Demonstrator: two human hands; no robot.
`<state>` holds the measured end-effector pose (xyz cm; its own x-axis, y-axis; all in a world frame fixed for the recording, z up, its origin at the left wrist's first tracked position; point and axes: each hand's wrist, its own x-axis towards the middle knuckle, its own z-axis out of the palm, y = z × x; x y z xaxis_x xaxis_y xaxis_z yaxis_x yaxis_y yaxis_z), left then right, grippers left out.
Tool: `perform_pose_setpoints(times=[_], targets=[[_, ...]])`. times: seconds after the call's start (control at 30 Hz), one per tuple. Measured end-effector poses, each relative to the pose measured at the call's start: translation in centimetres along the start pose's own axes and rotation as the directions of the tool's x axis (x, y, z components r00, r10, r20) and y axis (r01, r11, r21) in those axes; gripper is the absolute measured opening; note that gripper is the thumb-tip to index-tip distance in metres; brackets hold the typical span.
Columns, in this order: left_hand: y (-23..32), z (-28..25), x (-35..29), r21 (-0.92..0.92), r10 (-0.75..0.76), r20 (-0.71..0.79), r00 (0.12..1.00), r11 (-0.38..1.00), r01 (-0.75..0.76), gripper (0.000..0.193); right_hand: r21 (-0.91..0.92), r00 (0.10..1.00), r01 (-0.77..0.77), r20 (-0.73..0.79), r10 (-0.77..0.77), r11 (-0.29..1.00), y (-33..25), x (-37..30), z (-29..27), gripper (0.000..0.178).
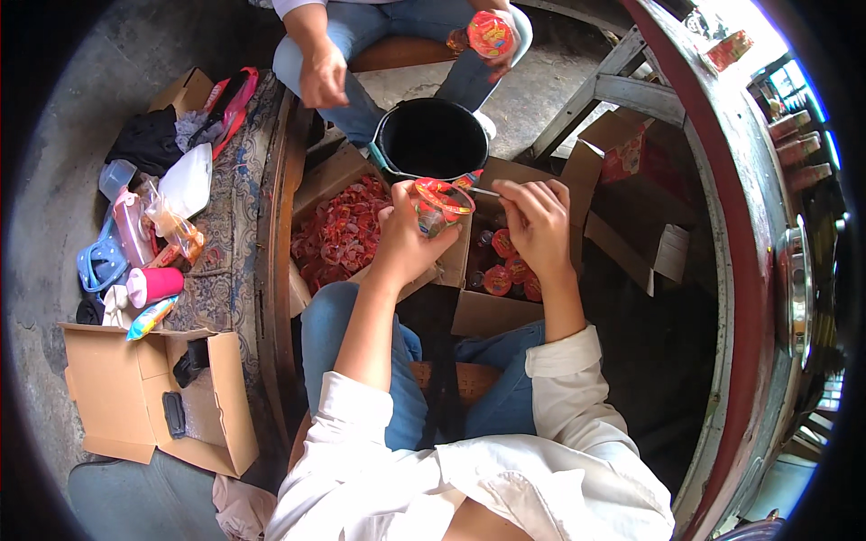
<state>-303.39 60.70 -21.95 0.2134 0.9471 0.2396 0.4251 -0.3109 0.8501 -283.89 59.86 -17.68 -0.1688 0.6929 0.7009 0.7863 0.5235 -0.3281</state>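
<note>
My left hand (403, 242) is closed around a clear plastic cup (439, 219) with a red rim and partly cut-away red film lid. In my right hand (538, 219) is a thin metal tool (483, 191), pinched between the fingers; its exact kind is hard to tell. The tool's tip meets a scrap of red film (468, 179) beside the cup's rim. Just beyond both hands stands a black bucket (388, 149). Below the left hand, a cardboard box holds many red film lids (341, 233). Sealed cups with red lids (498, 278) lie in another box under my right hand.
Across from me sits a person whose hand holds a red-lidded cup (492, 36). A patterned bench (236, 225) with clothes and plastic items runs along the left, near an open cardboard box (113, 383). A red-edged wooden table (753, 270) bounds the right side.
</note>
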Motion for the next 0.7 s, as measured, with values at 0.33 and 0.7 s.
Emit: perform_pose_setpoints(times=[0.33,0.7], targets=[[0.9,-0.6,0.0,0.102,0.087,-0.039,0.995,0.991,-0.082,0.066,-0.030,0.992,0.122,0.023,-0.121,0.992,0.6,-1.1,1.5,0.016],[0.8,-1.3,0.1,0.134,0.114,-0.061,0.992,0.985,-0.105,0.065,0.022,0.988,0.152,-0.016,-0.152,0.988,-0.1,-0.9,0.9,0.017]])
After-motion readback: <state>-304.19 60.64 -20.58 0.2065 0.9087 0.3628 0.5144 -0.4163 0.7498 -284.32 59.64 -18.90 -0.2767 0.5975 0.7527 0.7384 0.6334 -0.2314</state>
